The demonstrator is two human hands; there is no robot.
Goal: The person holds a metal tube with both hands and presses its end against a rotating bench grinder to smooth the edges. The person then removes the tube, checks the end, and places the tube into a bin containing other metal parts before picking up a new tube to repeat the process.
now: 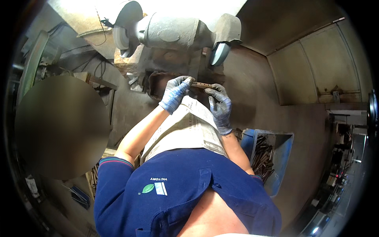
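**Both hands on a short metal bar, below the bench grinder**

Blue shirt collar and chest fill the bottom of the view, closest to the lens, and a sheet of newspaper lies spread over the lap just beyond it. Past the paper, both gloved hands meet on one thing: a short, dark metal bar.

That bar lies nearly level, its long axis running left to right across the view. The left hand has the left end, fingers curled closed around it from above. The right hand comes up from underneath and a little to the right, fingers pinched on the bar's right part. So both grips are closed on the bar, one at each end, with a bare stretch showing between them. Neither hand is clearly nearer; they share it.

Directly above the bar sits the bench grinder, grey and dusty, one wheel at its left end and a guard with a pale shield at its right. The bar hangs apart from both, roughly under the motor body, nearer the right side than the left wheel.

Down at the right, beside the right forearm, a blue bin holds a heap of similar dark metal pieces. A large blurred patch covers the left of the view.
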